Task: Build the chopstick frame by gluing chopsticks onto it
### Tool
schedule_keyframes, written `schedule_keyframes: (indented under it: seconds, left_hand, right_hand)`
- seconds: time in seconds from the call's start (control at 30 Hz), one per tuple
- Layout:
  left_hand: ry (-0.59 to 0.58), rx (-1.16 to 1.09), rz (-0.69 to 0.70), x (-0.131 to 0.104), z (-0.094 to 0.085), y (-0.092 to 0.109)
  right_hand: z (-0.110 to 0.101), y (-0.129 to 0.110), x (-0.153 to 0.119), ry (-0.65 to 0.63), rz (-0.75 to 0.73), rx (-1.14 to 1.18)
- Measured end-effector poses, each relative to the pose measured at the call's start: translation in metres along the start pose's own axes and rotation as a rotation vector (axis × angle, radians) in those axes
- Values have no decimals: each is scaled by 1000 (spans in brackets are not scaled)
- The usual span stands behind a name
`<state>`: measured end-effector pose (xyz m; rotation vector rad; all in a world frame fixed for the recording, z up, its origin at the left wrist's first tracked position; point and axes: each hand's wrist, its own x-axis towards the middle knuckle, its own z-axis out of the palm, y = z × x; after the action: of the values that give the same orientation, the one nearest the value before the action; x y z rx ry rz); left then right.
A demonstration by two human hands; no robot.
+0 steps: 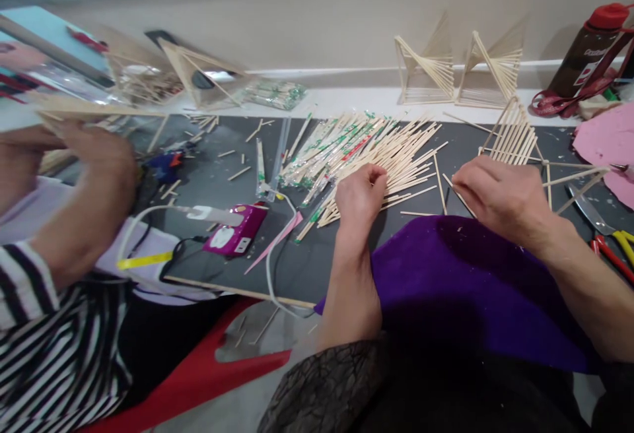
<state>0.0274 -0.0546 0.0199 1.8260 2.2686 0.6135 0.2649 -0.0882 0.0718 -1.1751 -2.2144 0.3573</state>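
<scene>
My left hand (pixel 360 197) is closed, fingers curled, at the front edge of a pile of bamboo chopsticks (pixel 403 156); anything inside it is hidden. Further right, my right hand (pixel 500 189) is pinched at one end of a thin chopstick (pixel 464 203) that slants below its fingertips. Right behind that hand stands a frame of glued chopsticks (pixel 515 136) with a fan of slats. Paper- and plastic-wrapped chopsticks (pixel 329 149) lie left of the loose pile. A purple cloth (pixel 446 274) covers my lap, up to the table edge.
Two finished-looking twisted stick frames (pixel 426 73) stand by the wall. At right are a bottle (pixel 587 50), pink sheet (pixel 607 149) and pliers with red and yellow handles (pixel 614 248). A purple power box (pixel 235 230) with cables lies left, near a co-worker's arm (pixel 94 189).
</scene>
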Motion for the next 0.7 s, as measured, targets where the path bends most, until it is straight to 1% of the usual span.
schedule_keyframes:
  seconds: [0.1,0.13,0.23,0.3,0.37,0.43,0.5,0.57,0.63,0.7]
  left_hand:
    - [-169,86,110,-5,5,10]
    - [-215,129,155,-8,8,14]
    - [-298,273,259,-13,16,28]
    - [-316,332,277,-15,20,33]
    - [-311,366,276,-15,23,35]
    - [-301,384,287,-14,24,33]
    - [-268,381,296,-14,22,31]
    - [-178,332,290,-15,15,30]
    - [-37,217,280,-21,5,34]
    - [72,16,300,-32,-6,43]
  right_hand:
    - [15,-3,0,-161,-174,-352]
    - [19,-5,-1,-219,-213,-410]
    - [31,-9,-5,-364,-252,-454]
    - [39,-11,-7,-431,-245,-450]
    - [44,-11,-9,-476,-238,-440]
    - [45,-11,-9,-488,-240,-426]
    - [41,-10,-7,-459,-239,-404]
    - [32,-7,-4,-377,-219,-363]
    - [18,-2,-1,-214,-173,-288]
    - [1,2,-1,14,-106,-170]
